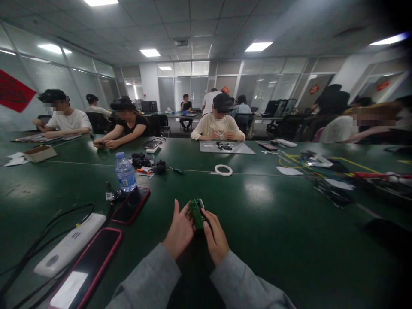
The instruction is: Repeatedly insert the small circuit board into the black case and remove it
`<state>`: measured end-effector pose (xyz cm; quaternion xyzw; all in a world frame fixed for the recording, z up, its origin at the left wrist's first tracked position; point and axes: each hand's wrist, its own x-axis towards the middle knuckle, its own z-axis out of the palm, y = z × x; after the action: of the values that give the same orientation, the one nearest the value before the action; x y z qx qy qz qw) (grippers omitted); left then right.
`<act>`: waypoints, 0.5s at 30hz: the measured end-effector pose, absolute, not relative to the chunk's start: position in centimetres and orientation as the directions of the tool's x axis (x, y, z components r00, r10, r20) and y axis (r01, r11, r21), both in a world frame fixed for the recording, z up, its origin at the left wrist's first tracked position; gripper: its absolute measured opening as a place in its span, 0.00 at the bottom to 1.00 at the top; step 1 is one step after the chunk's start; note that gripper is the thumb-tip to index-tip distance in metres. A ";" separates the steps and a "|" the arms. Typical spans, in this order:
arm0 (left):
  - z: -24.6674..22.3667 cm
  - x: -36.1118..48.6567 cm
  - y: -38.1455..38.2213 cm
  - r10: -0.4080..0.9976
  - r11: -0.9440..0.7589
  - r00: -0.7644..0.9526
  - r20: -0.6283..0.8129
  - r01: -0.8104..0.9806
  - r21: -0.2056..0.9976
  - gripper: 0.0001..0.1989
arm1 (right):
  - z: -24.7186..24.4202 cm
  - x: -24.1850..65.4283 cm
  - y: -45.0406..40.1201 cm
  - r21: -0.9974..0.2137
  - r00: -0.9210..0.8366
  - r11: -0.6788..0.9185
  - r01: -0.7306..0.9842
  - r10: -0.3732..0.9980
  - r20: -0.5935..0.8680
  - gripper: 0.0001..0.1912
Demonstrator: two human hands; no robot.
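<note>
Green circuit board (197,214) held between two hands above a dark green table (273,240).
The right hand (216,235) clamps the board's right side between thumb and fingers, covering part of it; the left hand (180,229) has its thumb raised apart and its fingers at the left edge, whether gripping I cannot tell. The board is small, rectangular and tilted, with a pale part at its upper right. To the left lie a red-edged phone (131,206), a pink-edged phone (96,257) and a white device (69,244); a blue-capped bottle (126,174) stands upright, partly hiding black cables (141,160). Beyond is a white tape roll (223,166); far left, an open cardboard box (40,154), contents hidden.
</note>
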<state>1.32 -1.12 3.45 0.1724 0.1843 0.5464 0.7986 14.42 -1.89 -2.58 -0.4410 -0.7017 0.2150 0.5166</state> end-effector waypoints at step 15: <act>5.2 2.1 -2.8 0.845 0.435 0.533 0.034 -0.724 0.535 0.31 | -2.1 17.2 0.3 -0.996 0.186 0.057 -0.074 0.982 0.042 0.29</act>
<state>2.10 -2.82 5.16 0.2517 0.1204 0.4680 0.8385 17.24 0.29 -2.05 -0.5116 -0.4436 0.4583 0.5758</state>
